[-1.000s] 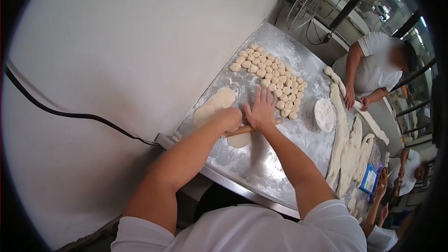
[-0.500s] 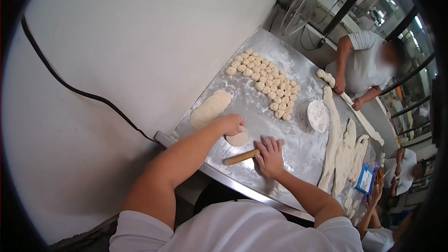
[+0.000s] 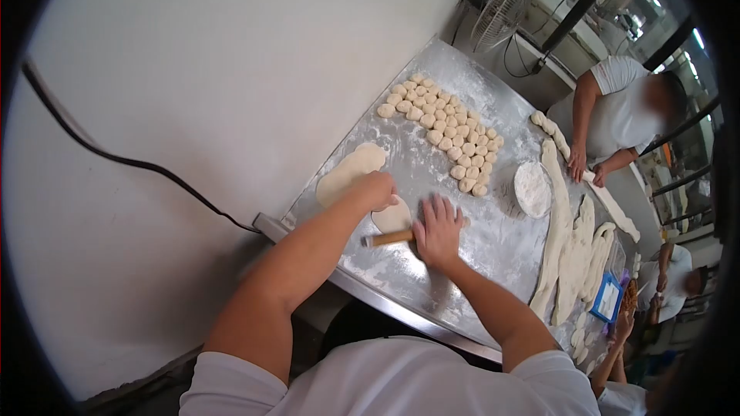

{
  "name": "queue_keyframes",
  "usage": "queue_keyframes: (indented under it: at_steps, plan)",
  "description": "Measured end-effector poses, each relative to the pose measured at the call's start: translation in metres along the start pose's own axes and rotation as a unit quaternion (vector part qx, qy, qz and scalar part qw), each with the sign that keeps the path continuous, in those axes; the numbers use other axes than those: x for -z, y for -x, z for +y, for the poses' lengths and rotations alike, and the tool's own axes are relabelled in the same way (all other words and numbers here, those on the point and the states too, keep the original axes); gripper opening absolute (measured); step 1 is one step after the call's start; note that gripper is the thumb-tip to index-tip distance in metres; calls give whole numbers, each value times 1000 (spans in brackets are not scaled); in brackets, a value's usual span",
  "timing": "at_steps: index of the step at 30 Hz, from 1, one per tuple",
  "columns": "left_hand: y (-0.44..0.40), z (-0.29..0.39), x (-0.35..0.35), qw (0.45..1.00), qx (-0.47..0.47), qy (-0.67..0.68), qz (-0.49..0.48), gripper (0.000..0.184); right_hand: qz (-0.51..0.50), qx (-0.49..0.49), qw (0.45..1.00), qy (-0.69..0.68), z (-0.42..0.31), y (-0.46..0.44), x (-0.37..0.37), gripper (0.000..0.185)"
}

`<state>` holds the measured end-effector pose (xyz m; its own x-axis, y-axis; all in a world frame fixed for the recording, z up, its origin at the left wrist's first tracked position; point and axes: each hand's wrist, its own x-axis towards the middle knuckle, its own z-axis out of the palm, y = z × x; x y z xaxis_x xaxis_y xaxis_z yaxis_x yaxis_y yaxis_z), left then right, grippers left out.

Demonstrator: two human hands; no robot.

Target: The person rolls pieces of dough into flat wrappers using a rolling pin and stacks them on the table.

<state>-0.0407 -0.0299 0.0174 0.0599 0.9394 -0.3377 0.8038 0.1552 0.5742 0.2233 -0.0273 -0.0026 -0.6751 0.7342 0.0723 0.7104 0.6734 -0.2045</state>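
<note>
My left hand (image 3: 378, 190) is closed, pinching the upper edge of a thin round dough wrapper (image 3: 391, 218) on the floured steel table. The rolling pin (image 3: 390, 239), short and wooden, lies across the wrapper's lower edge. Flat on the pin rests my right hand (image 3: 439, 235), its fingers stretched out and apart; the palm covers the pin's middle. Overlapping flattened wrappers (image 3: 339, 179) lie just beyond my left hand and are partly hidden by its forearm.
Several dough balls (image 3: 451, 135) sit grouped toward the table's far end. To the right stand a bowl of flour (image 3: 533, 189) and long dough strips (image 3: 556, 223). A co-worker (image 3: 617, 108) handles dough across the table. A wall (image 3: 231, 69) borders the left side.
The rolling pin and my right hand have moved away from me, onto the wrapper's near edge. My left hand has shifted slightly left, still pinching the wrapper.
</note>
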Motion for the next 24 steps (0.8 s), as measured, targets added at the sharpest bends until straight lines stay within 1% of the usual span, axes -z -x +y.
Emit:
queue_keyframes:
  at_steps: [1, 3, 4, 6, 8, 9, 11, 12, 14, 15, 17, 18, 21, 22, 23, 24]
  plan:
    - [-3, -3, -1, 1000, 5, -22, -6, 29, -23, 9, 1000, 13, -1, 19, 5, 71]
    - [-11, -8, -7, 997, 17, -68, -24, 36, -52, -11, 999, 7, -3, 15, 9, 73]
    - [-16, -12, -9, 997, 20, -69, -31, 37, -65, -23, 998, 2, -5, 12, 11, 74]
    - [-25, -17, -14, 996, 28, -70, -51, 40, -31, -76, 996, 27, -10, -42, -1, 77]
    - [-16, -3, 0, 994, 74, -58, -50, 36, -2, -94, 995, 34, -12, -103, -11, 81]
    - [-9, 3, 2, 993, 97, -51, -53, 35, 22, -88, 995, 29, -14, -111, -18, 81]
    - [-7, 3, 5, 994, 81, -53, -56, 33, 78, -77, 994, 20, -17, -124, -24, 80]
    - [-7, 3, 5, 994, 70, -54, -58, 32, 50, -77, 996, -1, -18, -112, -21, 79]
    - [-4, 2, 4, 995, 26, -65, -67, 29, -6, -74, 997, -37, -21, -52, -8, 77]
    - [-3, 2, 4, 995, 5, -70, -69, 28, -13, -51, 998, -19, -18, -20, -5, 74]
    - [-2, 4, 0, 996, 14, 20, -83, 25, -71, -23, 997, -27, -15, 30, 14, 68]
    - [0, 5, 1, 994, 21, 63, -90, 23, -56, 7, 998, -31, -7, 49, 15, 66]
    - [19, 9, 38, 979, -37, -93, -179, 22, -64, 28, 997, -36, 4, 69, 23, 64]
    - [21, 2, 44, 955, -87, -215, -186, 21, -71, 32, 996, -42, 5, 67, 25, 62]
    - [27, -7, 50, 913, -137, -332, -191, 20, -61, 35, 997, -44, 5, 65, 24, 62]
    - [37, -17, 53, 932, -64, -318, -161, 19, -52, 37, 997, -46, 5, 63, 21, 61]
